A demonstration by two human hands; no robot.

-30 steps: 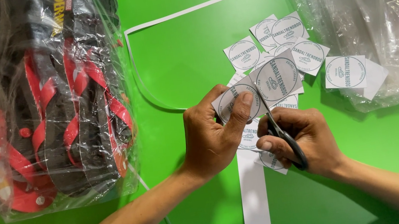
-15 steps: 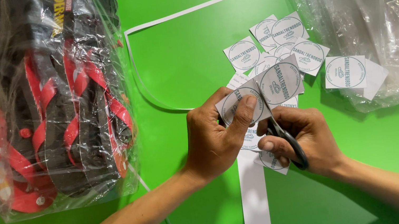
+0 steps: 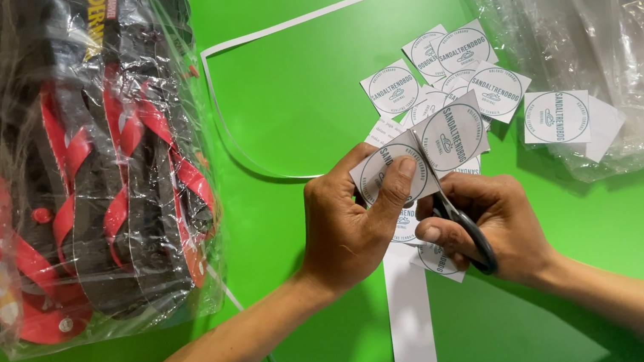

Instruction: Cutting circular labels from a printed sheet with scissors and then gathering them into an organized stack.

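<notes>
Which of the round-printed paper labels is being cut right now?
The label strip pinched in the left hand; the scissors in the right hand meet it between two printed circles. The other cut labels lie loose on the green table.

Two hands work here: the left hand point(image 3: 346, 224) and the right hand point(image 3: 492, 223). One pair of scissors point(image 3: 457, 220). One uncut paper strip point(image 3: 409, 313). About eight loose cut labels point(image 3: 557, 118), overlapping, so the count is uncertain. One clear bag of sandals point(image 3: 52, 163). Two thin paper trimmings point(image 3: 289, 27).
</notes>
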